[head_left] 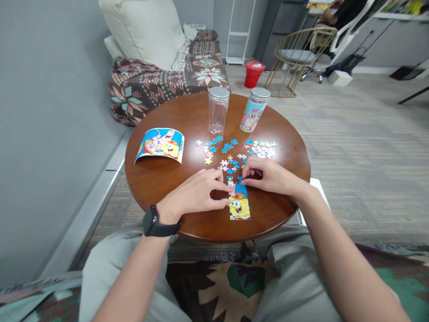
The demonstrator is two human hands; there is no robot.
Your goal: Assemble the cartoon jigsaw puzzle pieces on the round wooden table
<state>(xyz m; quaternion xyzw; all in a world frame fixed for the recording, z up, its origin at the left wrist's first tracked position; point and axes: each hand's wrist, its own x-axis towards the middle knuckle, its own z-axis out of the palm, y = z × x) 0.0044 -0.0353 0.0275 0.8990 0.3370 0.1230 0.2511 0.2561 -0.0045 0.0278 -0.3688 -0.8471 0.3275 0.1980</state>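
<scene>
A partly joined jigsaw strip [239, 206] with a yellow cartoon figure lies near the front of the round wooden table [167, 174]. My left hand [197, 193], with a black watch on its wrist, rests on the table with fingers pressed against the strip's left upper edge. My right hand [268, 175] pinches at the strip's top, fingers curled over a small piece I cannot make out. Loose blue, pink and white puzzle pieces [231, 154] are scattered just beyond both hands.
A clear jar with a grey lid [218, 110] and a printed jar [254, 109] stand at the table's far side. A curled picture sheet [161, 144] lies at left. Beyond are a patterned sofa [167, 80], a red bin [253, 73] and a gold wire chair [298, 58].
</scene>
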